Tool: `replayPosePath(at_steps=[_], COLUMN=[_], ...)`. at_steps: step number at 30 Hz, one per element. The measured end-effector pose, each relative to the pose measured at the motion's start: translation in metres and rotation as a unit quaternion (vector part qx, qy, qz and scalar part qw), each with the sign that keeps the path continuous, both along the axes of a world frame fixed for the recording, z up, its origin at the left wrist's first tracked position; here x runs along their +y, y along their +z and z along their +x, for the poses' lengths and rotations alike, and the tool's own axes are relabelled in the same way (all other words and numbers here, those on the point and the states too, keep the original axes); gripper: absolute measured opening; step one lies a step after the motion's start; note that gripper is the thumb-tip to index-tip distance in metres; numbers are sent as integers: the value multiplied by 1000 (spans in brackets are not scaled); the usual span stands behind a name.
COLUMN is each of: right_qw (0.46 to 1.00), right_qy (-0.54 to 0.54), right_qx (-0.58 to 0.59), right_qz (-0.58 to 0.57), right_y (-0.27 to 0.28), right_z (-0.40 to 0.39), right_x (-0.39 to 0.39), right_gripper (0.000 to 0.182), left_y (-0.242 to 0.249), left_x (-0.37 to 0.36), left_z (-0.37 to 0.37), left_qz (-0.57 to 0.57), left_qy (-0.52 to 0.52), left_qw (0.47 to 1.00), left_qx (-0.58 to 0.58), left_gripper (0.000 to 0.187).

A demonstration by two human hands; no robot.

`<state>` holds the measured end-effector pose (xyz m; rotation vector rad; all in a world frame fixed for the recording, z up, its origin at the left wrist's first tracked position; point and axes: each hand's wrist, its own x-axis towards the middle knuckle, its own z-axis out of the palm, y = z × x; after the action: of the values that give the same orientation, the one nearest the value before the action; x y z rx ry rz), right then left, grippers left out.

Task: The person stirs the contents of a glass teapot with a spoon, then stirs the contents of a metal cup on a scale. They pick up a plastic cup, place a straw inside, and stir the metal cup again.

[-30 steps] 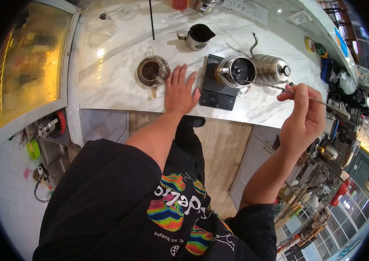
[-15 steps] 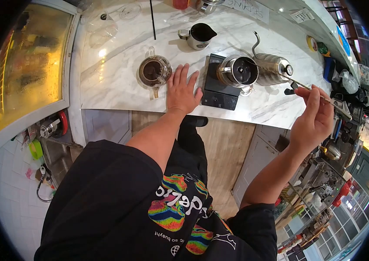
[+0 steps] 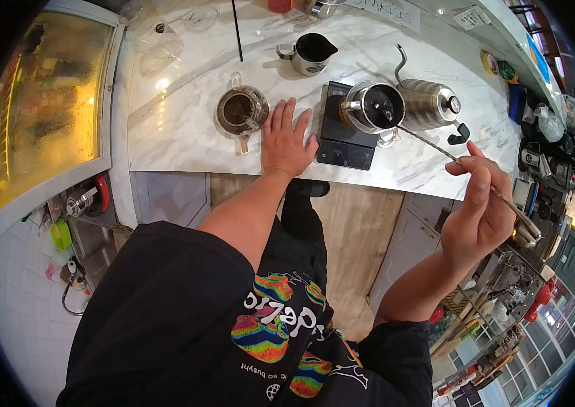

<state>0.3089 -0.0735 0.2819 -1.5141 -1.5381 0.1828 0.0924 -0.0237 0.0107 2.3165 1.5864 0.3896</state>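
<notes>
— What sits on the table?
— At 12 o'clock, a kettle, then a scale carrying a steel cup. At 11 o'clock, a glass pot of dark brew; behind it, a small pitcher.
— And the hands?
— The left hand lies flat, fingers spread, between pot and scale. The right hand, at 2 o'clock off the table edge, pinches a long stirrer whose tip dips into the cup.

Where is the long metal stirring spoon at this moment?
The long metal spoon is in the right hand, on the right of the head view, its tip reaching the metal cup on the black scale.
</notes>
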Motion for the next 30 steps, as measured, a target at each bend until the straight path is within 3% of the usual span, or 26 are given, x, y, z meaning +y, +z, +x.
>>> replayPosePath(at_steps=[2, 6, 13, 25, 30], right_qw=[1000, 978, 967, 973, 962], right_qy=[-15, -96, -167, -148, -144], right_qx=[3, 184, 193, 173, 218], right_qz=[8, 23, 8, 48, 76], right_y=[-2, -2, 0, -12, -16], right_z=[-1, -11, 2, -4, -8], right_x=[3, 13, 17, 15, 25], right_gripper=[23, 22, 21, 13, 11], left_y=[1, -1, 1, 1, 1], left_x=[0, 0, 1, 0, 0], left_z=[0, 0, 0, 0, 0], left_qz=[-2, -3, 1, 6, 4], left_qy=[0, 0, 0, 3, 2], left_qw=[1000, 1000, 1000, 1000, 1000], left_qx=[-2, -8, -15, -16, -13], left_gripper=[63, 63, 61, 61, 61])
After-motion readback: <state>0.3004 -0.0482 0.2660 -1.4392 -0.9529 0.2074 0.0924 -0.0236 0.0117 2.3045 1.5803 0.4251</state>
